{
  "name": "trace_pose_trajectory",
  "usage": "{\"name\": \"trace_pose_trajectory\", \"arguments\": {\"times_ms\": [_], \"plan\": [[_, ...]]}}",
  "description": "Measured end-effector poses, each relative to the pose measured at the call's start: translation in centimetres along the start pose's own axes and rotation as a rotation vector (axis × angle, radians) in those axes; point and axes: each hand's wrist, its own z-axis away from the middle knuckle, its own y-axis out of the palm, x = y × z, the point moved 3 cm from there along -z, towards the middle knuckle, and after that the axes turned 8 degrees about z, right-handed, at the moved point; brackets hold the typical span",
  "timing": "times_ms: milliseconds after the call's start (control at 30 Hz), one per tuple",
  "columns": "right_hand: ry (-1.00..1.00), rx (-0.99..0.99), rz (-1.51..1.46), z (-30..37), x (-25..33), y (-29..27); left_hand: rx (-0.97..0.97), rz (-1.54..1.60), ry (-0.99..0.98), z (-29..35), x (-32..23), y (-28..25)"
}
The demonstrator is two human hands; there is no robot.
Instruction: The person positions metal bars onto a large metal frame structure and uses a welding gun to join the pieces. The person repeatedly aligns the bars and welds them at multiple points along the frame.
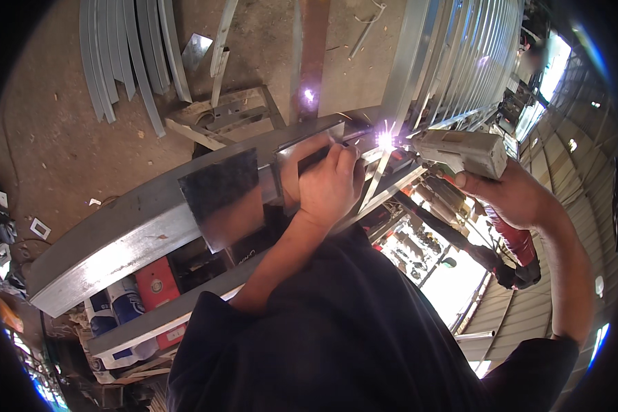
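Observation:
My right hand (511, 196) is wrapped around the grip of a grey, boxy welding gun (460, 147). The gun's tip meets a light metal strip (378, 177) at a dazzling violet-white spot with small sparks. Just left of this glow, my left hand (328, 182) has its fingers curled in beside a shiny metal plate (292, 172) that mirrors it. What those fingers pinch is hidden. A second, darker plate (223, 199) leans nearby against a long grey steel beam (127, 233). From the gun a thick red and dark sheathed cable (515, 237) hangs down.
Long metal profiles (130, 51) lie on the floor at far left. Many parallel bars (470, 62) stretch away at far right. Past the beam sits a small metal frame (230, 117). Under the beam are a red box (159, 285) and blue-white containers (123, 300).

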Motion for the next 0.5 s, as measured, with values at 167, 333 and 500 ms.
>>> {"name": "trace_pose_trajectory", "arguments": {"times_ms": [167,333,500], "plan": [[-0.054,-0.021,-0.059,0.8,-0.7,0.4,-0.063,-0.038,0.04,-0.1,-0.4,0.1],[-0.011,-0.053,-0.056,2.2,-2.6,0.8,-0.044,-0.059,0.031,0.1,-0.7,0.0],[-0.115,-0.307,-0.544,6.2,-6.5,2.8,-0.082,-0.124,0.065,0.1,-1.0,0.0]]}}
